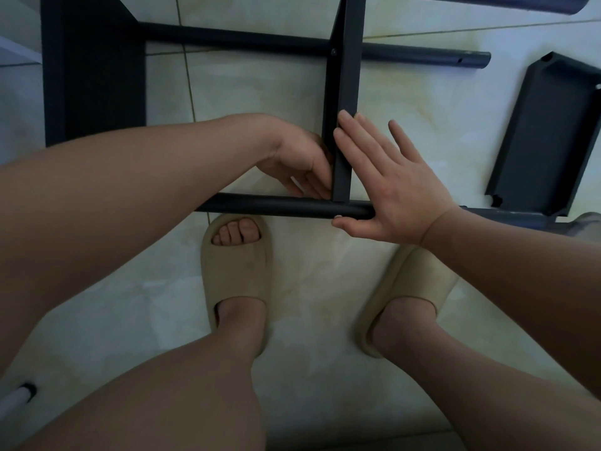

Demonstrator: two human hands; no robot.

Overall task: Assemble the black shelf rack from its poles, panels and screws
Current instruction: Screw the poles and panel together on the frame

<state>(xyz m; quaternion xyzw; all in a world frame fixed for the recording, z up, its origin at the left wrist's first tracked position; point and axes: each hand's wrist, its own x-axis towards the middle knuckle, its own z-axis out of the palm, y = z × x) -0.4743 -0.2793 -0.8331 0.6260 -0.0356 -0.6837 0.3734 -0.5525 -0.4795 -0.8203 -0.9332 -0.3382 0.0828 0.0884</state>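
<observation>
The half-built black rack lies on its side on the tiled floor. A near pole (286, 206) and a far pole (247, 39) run left to right, joined by an upright shelf panel (345, 92) and a wider panel (97, 70) at the left. My left hand (302, 161) curls its fingers against the left face of the upright panel, just above the near pole. My right hand (387, 187) lies flat with straight fingers on the panel's right face, its thumb under the near pole. A screw head (333, 52) shows where the panel meets the far pole.
A loose black shelf panel (549, 135) lies face-down at the right. Another dark pole (507, 3) crosses the top right corner. My two feet in beige slippers (235, 271) stand just before the near pole. A white tube end (19, 393) pokes in at the lower left.
</observation>
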